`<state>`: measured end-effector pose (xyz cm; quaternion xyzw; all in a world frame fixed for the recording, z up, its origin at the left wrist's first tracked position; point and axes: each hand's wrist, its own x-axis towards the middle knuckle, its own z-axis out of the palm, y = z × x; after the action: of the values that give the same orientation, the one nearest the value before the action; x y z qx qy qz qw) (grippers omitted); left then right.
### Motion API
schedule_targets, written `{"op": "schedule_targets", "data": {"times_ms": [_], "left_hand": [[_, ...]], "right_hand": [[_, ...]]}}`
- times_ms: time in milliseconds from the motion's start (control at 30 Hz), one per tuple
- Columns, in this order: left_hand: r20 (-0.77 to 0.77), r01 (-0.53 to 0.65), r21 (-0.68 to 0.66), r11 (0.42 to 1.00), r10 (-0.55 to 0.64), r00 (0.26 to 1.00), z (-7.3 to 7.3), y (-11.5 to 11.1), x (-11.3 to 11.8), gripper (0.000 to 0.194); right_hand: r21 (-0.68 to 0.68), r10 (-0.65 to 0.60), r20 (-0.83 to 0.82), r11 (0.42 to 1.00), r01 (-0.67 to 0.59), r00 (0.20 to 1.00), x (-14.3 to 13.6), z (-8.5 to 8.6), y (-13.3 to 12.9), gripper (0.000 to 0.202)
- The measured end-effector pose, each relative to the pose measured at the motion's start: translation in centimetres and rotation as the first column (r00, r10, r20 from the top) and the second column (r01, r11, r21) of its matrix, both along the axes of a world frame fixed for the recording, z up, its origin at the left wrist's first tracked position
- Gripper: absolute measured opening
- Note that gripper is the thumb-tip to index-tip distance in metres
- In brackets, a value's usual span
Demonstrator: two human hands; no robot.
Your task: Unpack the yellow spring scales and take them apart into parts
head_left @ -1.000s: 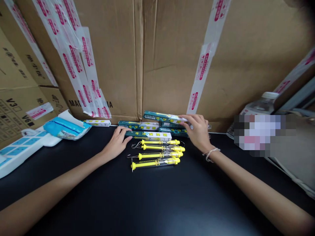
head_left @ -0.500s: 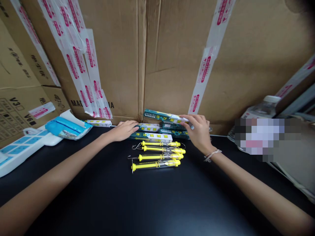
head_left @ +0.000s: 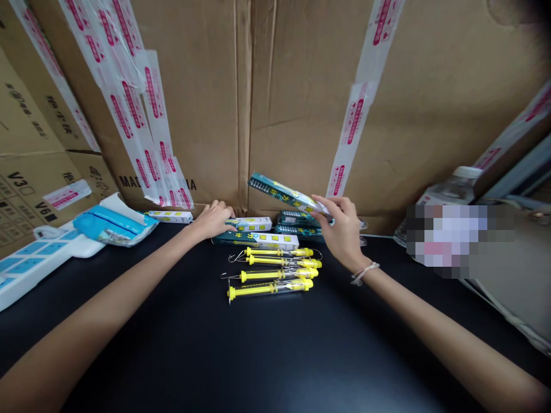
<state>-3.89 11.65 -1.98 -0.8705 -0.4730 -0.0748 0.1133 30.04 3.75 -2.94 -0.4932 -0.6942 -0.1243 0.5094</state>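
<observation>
Yellow spring scales [head_left: 271,289] with clear tubes and metal hooks lie in a row on the black table, several of them. My right hand [head_left: 342,232] holds a long green-and-white spring scale box [head_left: 282,193] by its right end, tilted with the left end up, above other such boxes. Low at the cardboard wall, my left hand [head_left: 215,219] has its fingers bent around the left end of another spring scale box [head_left: 255,223]; its fingertips are partly hidden. Just in front of that lies one more box [head_left: 275,240], flat on the table. More boxes [head_left: 297,229] are stacked below my right hand.
A taped cardboard wall [head_left: 293,126] closes off the back. At left are a white power strip [head_left: 26,269], a blue packet [head_left: 114,223] and a small box [head_left: 170,217]. A plastic bottle [head_left: 451,186] and a beige bag [head_left: 512,275] stand at right.
My right hand has raised its box slightly and tilted it more steeply. My left hand has slid a little left, and its fingers are now more bent.
</observation>
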Motion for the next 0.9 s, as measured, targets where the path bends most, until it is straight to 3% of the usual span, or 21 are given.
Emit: {"op": "schedule_targets", "data": {"times_ms": [300,467,633,900], "left_hand": [[-0.033,-0.013,0.145,0.989,0.018,0.999,2.1,-4.4,-1.0,0.03],[-0.07,0.017,0.241,0.97,0.0,0.998,2.9,-7.3,-2.3,0.023],[-0.057,-0.001,0.313,0.95,0.02,0.998,2.8,-9.2,-2.7,0.025],[-0.004,-0.031,0.351,0.936,0.034,0.999,1.5,-10.2,-3.0,0.026]], "right_hand": [[-0.101,0.176,-0.172,0.976,-0.195,0.969,-4.3,1.4,0.6,0.032],[-0.119,0.26,-0.168,0.952,-0.282,0.951,-7.0,2.5,1.5,0.03],[-0.174,0.316,-0.088,0.929,-0.327,0.945,-8.9,2.6,3.0,0.03],[-0.238,0.355,0.028,0.91,-0.338,0.935,-10.1,1.0,4.5,0.031]]}}
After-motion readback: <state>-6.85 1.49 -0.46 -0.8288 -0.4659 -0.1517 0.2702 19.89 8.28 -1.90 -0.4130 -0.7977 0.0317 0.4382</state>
